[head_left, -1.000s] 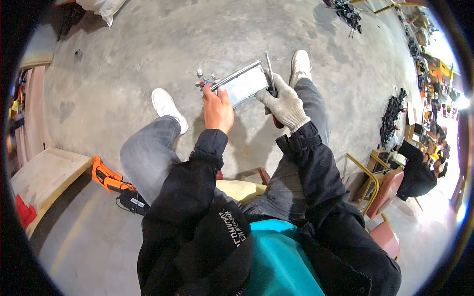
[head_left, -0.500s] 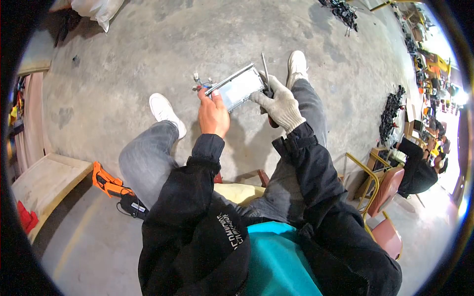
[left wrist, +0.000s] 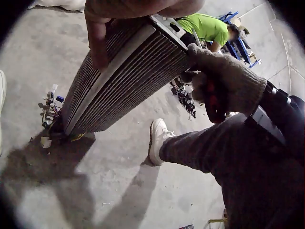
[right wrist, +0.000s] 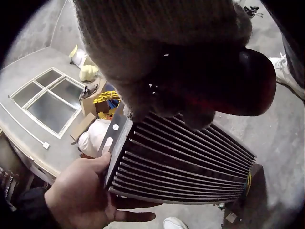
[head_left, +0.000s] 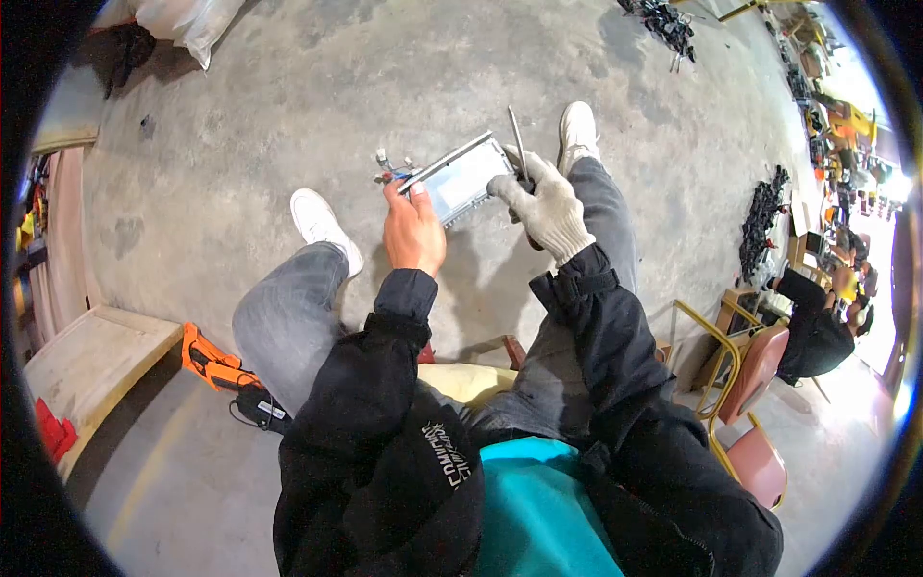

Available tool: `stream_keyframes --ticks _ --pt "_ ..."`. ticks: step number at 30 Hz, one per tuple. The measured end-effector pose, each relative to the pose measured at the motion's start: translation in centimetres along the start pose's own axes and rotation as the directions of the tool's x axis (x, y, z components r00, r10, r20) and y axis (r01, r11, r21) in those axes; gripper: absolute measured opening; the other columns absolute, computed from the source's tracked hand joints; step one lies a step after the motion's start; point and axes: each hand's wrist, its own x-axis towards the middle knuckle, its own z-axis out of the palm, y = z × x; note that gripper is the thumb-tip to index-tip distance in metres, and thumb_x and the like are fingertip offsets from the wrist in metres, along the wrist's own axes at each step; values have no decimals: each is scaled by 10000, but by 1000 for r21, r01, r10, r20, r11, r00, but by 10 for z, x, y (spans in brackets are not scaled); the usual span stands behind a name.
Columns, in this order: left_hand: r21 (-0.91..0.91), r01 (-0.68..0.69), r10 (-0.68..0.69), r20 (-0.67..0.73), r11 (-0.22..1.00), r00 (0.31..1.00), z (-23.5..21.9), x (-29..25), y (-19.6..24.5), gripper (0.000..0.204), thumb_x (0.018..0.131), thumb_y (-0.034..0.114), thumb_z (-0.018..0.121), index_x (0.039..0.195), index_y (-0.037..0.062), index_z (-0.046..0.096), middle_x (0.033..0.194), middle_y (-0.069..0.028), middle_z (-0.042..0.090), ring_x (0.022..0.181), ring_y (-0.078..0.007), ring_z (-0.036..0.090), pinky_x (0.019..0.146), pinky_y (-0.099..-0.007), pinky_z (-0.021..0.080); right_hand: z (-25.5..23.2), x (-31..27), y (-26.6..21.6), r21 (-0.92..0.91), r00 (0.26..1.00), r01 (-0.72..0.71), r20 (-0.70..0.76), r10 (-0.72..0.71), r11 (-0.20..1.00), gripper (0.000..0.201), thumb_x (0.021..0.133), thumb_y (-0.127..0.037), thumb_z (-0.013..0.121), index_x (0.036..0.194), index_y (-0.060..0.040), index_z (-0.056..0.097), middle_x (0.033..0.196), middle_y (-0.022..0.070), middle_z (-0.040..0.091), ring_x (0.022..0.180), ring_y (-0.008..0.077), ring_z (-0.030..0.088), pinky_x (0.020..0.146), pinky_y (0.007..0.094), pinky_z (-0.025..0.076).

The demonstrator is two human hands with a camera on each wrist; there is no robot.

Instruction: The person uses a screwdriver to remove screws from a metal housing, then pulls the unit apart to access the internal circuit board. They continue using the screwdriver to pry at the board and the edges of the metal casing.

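Note:
Both hands hold a finned metal electronics unit (head_left: 461, 183) above the floor between the legs. Its flat, pale face is turned up in the head view; dark cooling fins (left wrist: 128, 81) run along the underside. My bare left hand (head_left: 413, 236) grips the near left end, thumb on the upper face. Loose wires with connectors (head_left: 387, 165) stick out at that side. On my right hand (head_left: 553, 212) is a pale knit glove; it grips a screwdriver (head_left: 517, 135), shaft pointing up and away, while the thumb lies on the unit's right end. The screwdriver's dark-and-red handle (left wrist: 215, 102) shows below the glove.
Black cable heaps (head_left: 766, 221) lie on the concrete floor to the right, near pink chairs (head_left: 755, 375) and a seated person. At left are a low wooden bench (head_left: 106, 361) and an orange-and-black object (head_left: 213, 358). A white sack (head_left: 197, 24) sits at the far left.
The unit and both hands have shifted slightly down and left in the head view, along with part of the scene. Both grips look the same.

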Motion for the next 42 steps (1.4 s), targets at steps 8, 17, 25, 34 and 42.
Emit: stream_keyframes --ticks 8,17,25,34,42 --pt "-66 4 -5 -5 998 1000 7 -1 -5 520 1072 461 344 1384 50 412 1086 -326 673 1066 -489 639 913 -515 469 3 5 -22 165 994 -100 -20 104 981 440 881 -231 719 1271 -40 647 861 44 669 643 99 609 623 265 507" --pt "-87 52 -49 30 995 998 12 2 -15 625 1061 554 303 1443 64 362 1150 -314 664 1113 -464 633 950 -480 461 6 12 -16 48 997 8 -81 -4 999 469 881 -243 731 1307 -72 637 994 83 724 712 114 659 682 272 530" --pt "-114 48 -46 22 992 999 10 1 -12 624 1063 549 294 1442 58 358 1157 -324 657 1123 -470 626 955 -477 460 7 11 -17 86 998 -3 -57 8 996 470 883 -235 727 1320 -88 634 1076 104 723 892 167 690 804 302 542" --pt "-128 76 -72 33 989 997 6 -2 -4 581 1068 511 314 1445 75 385 1171 -318 657 1132 -472 622 963 -485 457 5 11 -14 91 999 -34 12 33 995 519 868 -228 730 1349 -76 611 1176 136 667 1044 220 668 897 324 526" --pt "-90 119 -114 59 989 992 3 0 1 561 1076 481 314 1451 70 387 1201 -310 649 1153 -454 620 976 -475 458 7 13 -12 52 995 93 -28 -92 994 551 882 -175 734 1388 -35 568 942 51 677 661 87 590 592 243 505"
